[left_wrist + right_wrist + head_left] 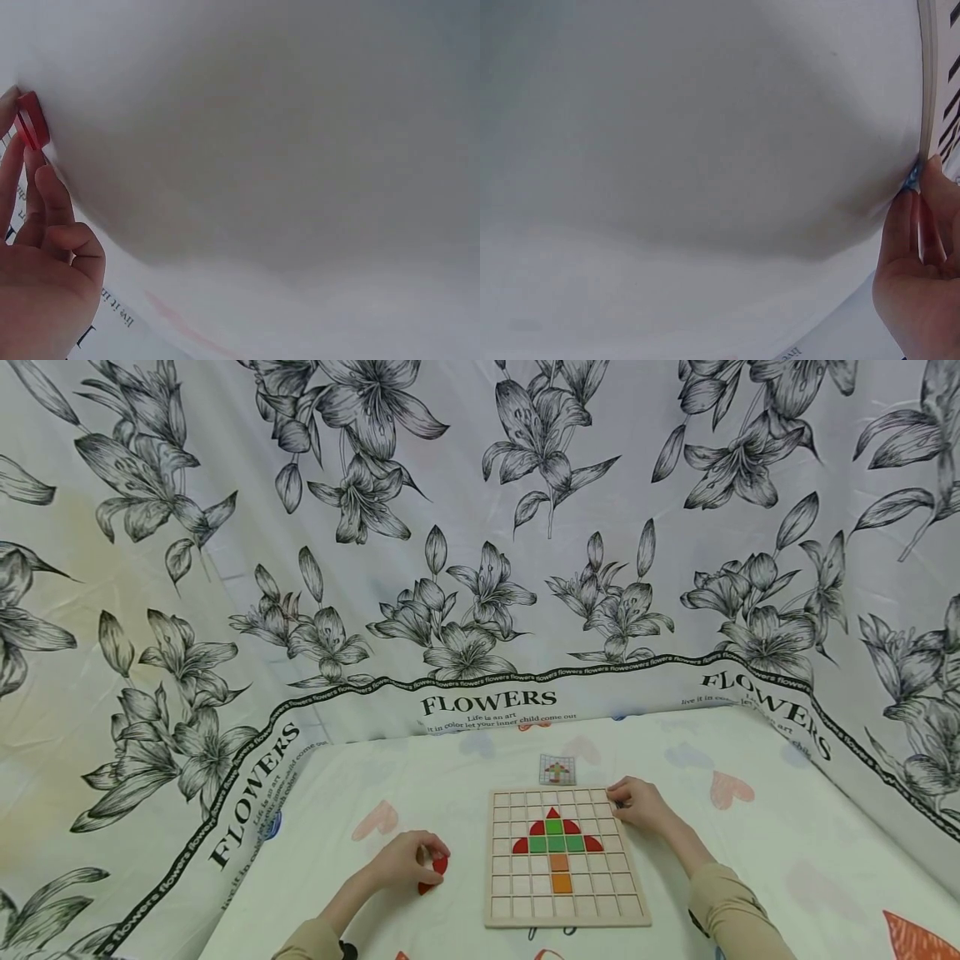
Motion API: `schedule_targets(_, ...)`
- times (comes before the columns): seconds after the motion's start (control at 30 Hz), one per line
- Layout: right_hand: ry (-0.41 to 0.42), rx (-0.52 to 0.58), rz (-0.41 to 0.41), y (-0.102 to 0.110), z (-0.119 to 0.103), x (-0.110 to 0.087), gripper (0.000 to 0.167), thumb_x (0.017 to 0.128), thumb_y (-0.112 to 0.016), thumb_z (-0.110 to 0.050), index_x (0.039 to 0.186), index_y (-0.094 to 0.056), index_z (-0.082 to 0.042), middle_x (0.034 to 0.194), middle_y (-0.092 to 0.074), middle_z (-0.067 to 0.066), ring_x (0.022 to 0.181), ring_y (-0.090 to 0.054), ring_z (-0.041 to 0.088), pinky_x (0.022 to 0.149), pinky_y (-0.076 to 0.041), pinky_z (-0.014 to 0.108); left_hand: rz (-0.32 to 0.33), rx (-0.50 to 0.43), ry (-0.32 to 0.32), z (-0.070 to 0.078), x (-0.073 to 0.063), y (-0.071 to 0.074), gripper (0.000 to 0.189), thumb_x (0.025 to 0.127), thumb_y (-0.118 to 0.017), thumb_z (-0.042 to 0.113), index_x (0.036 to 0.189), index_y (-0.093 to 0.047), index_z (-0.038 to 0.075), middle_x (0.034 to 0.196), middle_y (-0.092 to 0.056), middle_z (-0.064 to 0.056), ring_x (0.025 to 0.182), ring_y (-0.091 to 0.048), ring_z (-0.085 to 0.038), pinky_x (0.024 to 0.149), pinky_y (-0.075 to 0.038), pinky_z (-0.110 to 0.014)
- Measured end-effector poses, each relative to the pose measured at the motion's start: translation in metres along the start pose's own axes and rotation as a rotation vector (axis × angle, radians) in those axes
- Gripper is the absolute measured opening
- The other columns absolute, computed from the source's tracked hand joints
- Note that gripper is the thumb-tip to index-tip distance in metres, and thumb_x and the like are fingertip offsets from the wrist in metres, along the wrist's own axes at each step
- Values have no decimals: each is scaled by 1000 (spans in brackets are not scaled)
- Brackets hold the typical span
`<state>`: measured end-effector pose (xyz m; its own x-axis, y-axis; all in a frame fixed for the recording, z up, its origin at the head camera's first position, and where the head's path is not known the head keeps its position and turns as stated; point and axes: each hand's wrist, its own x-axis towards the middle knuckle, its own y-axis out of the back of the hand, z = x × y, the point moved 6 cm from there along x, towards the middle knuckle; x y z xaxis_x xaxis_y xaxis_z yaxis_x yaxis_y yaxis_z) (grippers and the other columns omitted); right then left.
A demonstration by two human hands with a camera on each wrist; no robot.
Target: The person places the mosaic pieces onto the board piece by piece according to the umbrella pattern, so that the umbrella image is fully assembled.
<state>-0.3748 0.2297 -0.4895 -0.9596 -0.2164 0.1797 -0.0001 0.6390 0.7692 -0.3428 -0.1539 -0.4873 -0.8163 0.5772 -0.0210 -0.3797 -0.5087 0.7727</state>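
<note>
My left hand [407,864] pinches red pieces [440,865] between thumb and fingers, just above or on the cloth left of the board. In the left wrist view the red pieces [33,120] look like a small stack; their exact shape is partly hidden. The wooden grid board [517,910] carries a mushroom- or tree-like pattern of red curved pieces [592,843], a red triangle [552,814], green squares [555,843] and orange squares [561,882]. My right hand [637,802] grips the board's far right corner; a small blue patch [912,178] shows by its fingertips, unclear what.
A small pattern card [557,769] with a similar coloured figure lies behind the board. Pale cloth with printed hearts [731,789] covers the table. A flower-printed curtain [487,610] stands around its back and sides.
</note>
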Motion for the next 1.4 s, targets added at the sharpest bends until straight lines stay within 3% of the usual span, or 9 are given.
schedule_targets(0.33, 17, -18, 1, 0, 0, 1, 29, 76, -71, 3, 104, -67, 11, 105, -64, 20, 96, -62, 37, 83, -51, 45, 14, 14, 16, 4, 3, 0, 25, 75, -78, 17, 96, -69, 8, 85, -64, -3, 65, -47, -6, 59, -38, -19)
schedule_targets(0.57, 38, -26, 1, 1, -1, -1, 29, 77, -71, 3, 104, -67, 12, 105, -63, 21, 96, -61, 38, 82, -52, 44, 32, -30, -23, 24, 17, -6, 27, 77, -77, 20, 100, -70, 8, 87, -64, -2, 62, -47, -5, 55, -40, -19)
schedule_targets(0.87, 46, -23, 3, 1, -2, -1, 28, 77, -71, 2, 104, -67, 12, 106, -63, 21, 96, -61, 38, 81, -52, 44, -49, -64, -119, 73, 49, -37, 29, 77, -78, 24, 102, -71, 10, 89, -66, 7, 73, -53, -9, 63, -42, -16)
schedule_targets(1.13, 10, -26, -3, 0, 0, 1, 29, 77, -70, 2, 105, -67, 12, 106, -64, 20, 97, -61, 37, 83, -51, 46, -141, 9, -218, 118, 65, -69, 28, 78, -78, 26, 103, -72, 16, 89, -67, 13, 68, -47, -2, 60, -39, -13)
schedule_targets(1.4, 19, -15, -1, 2, -2, 0, 29, 77, -71, 2, 104, -67, 12, 105, -64, 20, 98, -61, 38, 83, -51, 45, -197, 116, -317, 136, 68, -94, 25, 78, -78, 29, 100, -71, 20, 89, -67, 13, 68, -46, 3, 59, -39, -11)
